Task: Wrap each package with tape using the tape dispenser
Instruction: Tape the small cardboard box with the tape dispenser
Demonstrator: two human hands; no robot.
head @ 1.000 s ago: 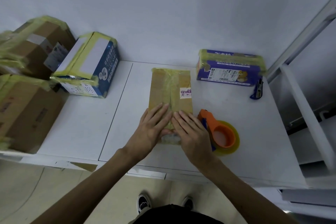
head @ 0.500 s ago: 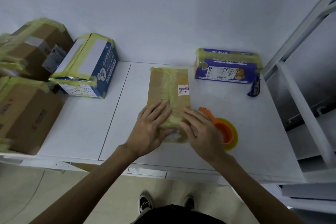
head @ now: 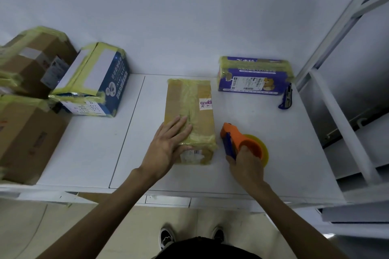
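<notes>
Now right hand (head: 246, 166) off package (head: 190, 109), gripping tape dispenser (head: 235, 139); left hand (head: 167, 146) stays flat on package.

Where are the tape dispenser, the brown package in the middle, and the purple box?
tape dispenser (head: 235, 139), head view, on its orange body.
brown package (head: 189, 101), head view, on its taped top face.
purple box (head: 246, 83), head view, on its front label.

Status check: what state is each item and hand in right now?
brown package: flat on table, taped along top.
left hand: fingers straight, pressing brown package.
right hand: grips tape dispenser.
tape dispenser: on table, right of brown package.
purple package: taped, untouched.
blue box: taped, untouched.
utility knife: lying untouched, blade unclear.
</notes>
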